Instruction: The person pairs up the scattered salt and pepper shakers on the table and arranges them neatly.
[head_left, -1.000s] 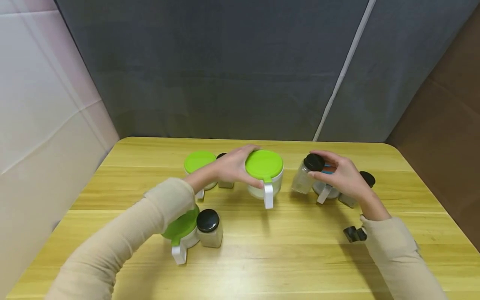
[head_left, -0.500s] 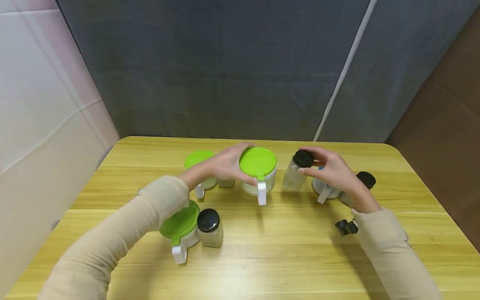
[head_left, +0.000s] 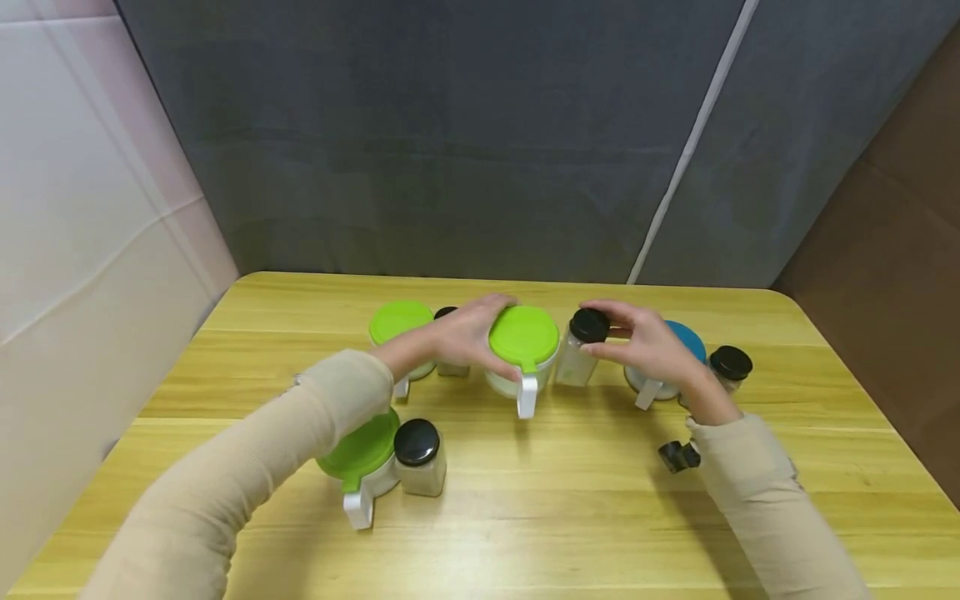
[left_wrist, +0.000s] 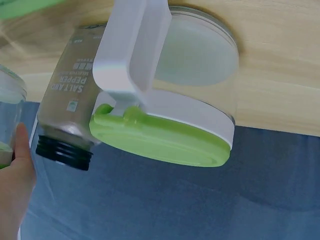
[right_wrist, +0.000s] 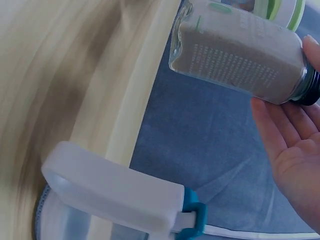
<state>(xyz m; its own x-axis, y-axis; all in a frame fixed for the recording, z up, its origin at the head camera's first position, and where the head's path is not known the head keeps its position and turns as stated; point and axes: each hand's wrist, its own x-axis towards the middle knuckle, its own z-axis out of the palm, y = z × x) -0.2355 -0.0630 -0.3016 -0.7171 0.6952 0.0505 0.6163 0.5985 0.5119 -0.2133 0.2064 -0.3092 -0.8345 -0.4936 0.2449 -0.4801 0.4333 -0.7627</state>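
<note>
My left hand (head_left: 474,335) holds a clear seasoning jar with a green lid (head_left: 523,335) and white handle at the table's middle, thumb and fingers spread round its sides. Just right of it, my right hand (head_left: 647,343) pinches a square glass spice jar (head_left: 576,363) by its black cap. That jar stands nearly upright, close beside the green-lidded one. In the right wrist view, grey-brown powder fills the spice jar (right_wrist: 240,55). Behind my left wrist are another green-lidded jar (head_left: 401,322) and a black-capped spice jar (left_wrist: 70,95) marked "salt and pepper".
To the right, a blue-lidded handled jar (head_left: 686,340) stands beside a black-capped spice jar (head_left: 731,363). A third green-lidded jar (head_left: 363,450), partly under my left sleeve, and a spice jar (head_left: 420,458) stand at the front left. A grey cloth wall (head_left: 450,167) rises behind the table.
My right hand has carried the spice jar left, up beside the green-lidded jar, and the spice jar has become more upright. The green-lidded jar shifted left, then slightly back right and lower.
</note>
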